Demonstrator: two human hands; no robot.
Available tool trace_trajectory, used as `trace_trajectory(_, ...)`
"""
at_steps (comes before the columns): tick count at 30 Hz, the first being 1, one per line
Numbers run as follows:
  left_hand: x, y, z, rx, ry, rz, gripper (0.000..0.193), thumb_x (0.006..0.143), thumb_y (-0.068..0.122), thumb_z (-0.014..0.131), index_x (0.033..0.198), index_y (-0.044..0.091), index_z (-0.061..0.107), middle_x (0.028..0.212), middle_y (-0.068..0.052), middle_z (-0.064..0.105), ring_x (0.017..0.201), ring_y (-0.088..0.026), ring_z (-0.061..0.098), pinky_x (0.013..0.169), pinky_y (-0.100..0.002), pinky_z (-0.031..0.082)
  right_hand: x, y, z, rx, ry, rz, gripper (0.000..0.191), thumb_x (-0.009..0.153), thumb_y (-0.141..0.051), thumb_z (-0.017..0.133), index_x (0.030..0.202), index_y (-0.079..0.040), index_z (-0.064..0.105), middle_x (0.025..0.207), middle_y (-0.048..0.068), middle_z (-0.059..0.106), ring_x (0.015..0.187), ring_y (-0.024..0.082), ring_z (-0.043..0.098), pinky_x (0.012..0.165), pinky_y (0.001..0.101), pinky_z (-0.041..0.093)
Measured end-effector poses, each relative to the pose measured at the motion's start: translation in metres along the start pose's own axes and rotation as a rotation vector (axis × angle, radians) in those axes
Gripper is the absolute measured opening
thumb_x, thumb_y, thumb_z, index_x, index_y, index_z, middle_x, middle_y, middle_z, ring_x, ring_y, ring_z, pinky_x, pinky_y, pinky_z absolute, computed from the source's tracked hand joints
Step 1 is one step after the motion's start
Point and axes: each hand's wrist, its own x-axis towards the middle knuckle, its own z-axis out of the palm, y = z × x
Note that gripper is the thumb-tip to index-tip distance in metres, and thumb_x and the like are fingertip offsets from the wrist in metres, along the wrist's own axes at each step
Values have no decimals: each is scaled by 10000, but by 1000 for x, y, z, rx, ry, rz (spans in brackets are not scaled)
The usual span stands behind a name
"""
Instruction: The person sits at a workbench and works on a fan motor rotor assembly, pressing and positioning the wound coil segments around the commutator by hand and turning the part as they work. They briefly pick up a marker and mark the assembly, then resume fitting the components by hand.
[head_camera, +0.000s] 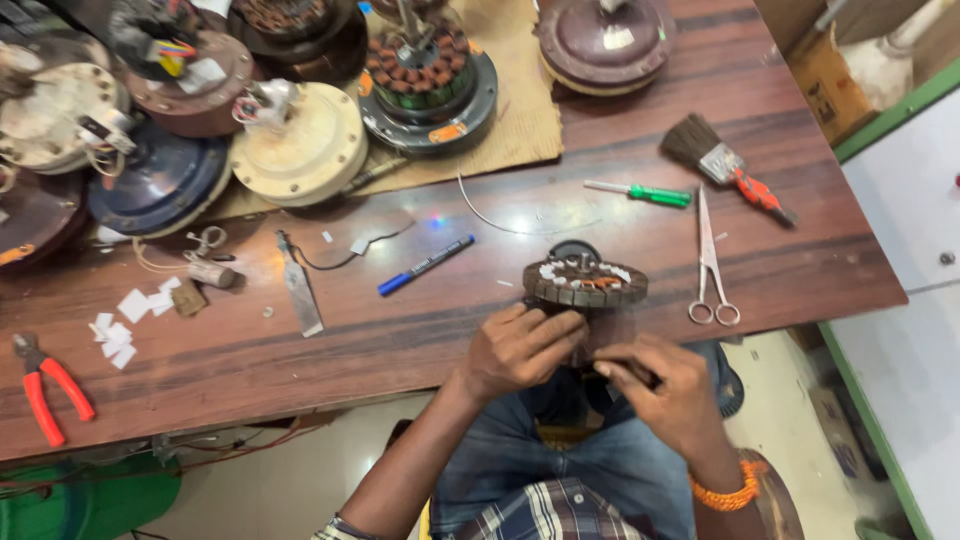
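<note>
Brown wooden desk (400, 340) edge holds the round copper-wound motor core (585, 281), so keep your left hand (520, 348) and right hand (668, 392) pinched tight and steady under it.

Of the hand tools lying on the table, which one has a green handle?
The screwdriver, lying between the paintbrush and the blue marker. The pliers and the paintbrush have red-orange handles; the scissors are bare metal.
</note>
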Motion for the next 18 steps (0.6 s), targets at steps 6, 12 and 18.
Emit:
trace_trajectory(6,10,32,8,-310,281,-445,105,938,122,784,995,63,719,1048,-56,731,799,-169,717,676,-290,547,36,-47,-29,-195,91,-220,104,899,-104,764,957,-56,693,828,95,672,703,254,659,625,372,501)
trace_trajectory(12,13,50,26,-776,434,-1029,72,927,73,753,913,11,719,779,-19,688,634,-61,585,580,-221,448,83,-53,-22,-161,54,-182,134,915,-147,774,986,-45,724,760,133,659,618,216,639,553,347,483)
trace_trajectory(18,18,55,40,-1154,483,-1307,89,932,98,723,923,10,709,683,77,599,583,10,484,514,-203,369,110,-36,-23,44,-185,143,131,904,-163,751,974,-53,747,575,32,552,545,48,454,483,282,377)
